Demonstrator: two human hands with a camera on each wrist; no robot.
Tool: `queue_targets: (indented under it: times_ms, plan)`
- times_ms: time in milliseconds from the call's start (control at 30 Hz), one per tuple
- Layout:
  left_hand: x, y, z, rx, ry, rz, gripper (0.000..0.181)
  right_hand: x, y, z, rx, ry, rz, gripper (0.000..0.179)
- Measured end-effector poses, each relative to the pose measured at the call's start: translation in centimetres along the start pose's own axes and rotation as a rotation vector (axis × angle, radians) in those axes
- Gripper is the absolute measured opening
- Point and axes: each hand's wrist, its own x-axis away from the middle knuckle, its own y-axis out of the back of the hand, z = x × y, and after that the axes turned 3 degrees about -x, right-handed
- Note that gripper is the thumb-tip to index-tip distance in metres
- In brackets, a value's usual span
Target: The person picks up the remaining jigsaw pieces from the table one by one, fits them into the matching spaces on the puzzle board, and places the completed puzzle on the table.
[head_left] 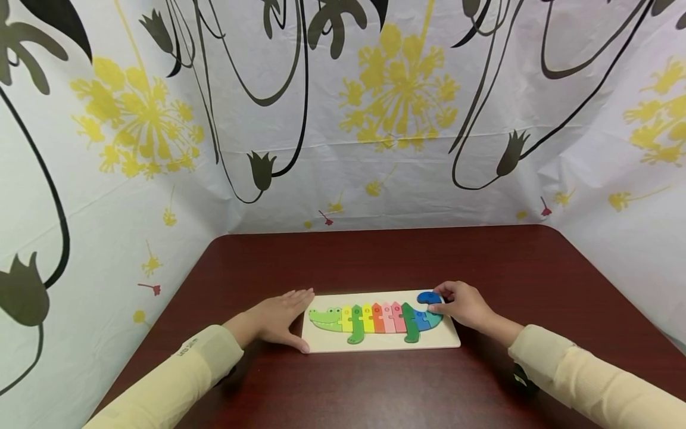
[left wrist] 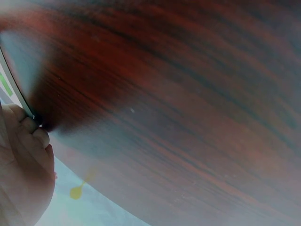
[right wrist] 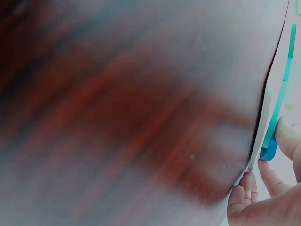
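A cream wooden puzzle board lies on the table in the head view, its crocodile made of colored, numbered pieces. My left hand rests at the board's left edge, fingers extended and thumb spread toward the near corner. At the upper right of the board, my right hand pinches the dark blue curved tail piece. Its thumb is by the teal piece below. The right wrist view shows thumb and finger at the blue piece; whether it lies flat cannot be told.
The dark red-brown wooden table extends around the board. A white flower-printed cloth hangs behind the table and along both sides.
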Motion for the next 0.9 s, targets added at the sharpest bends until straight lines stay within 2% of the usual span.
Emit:
queue_targets:
  times_ms: [367,900]
  plan:
    - [-0.01,0.13,0.03,-0.005,0.006,0.003,0.121,0.08,0.14,0.11,-0.019,-0.035,0.017,0.044]
    - [-0.03,0.13,0.04,-0.009,0.008,0.005,0.121,0.04,0.45,0.11,-0.009,-0.041,0.045,0.043]
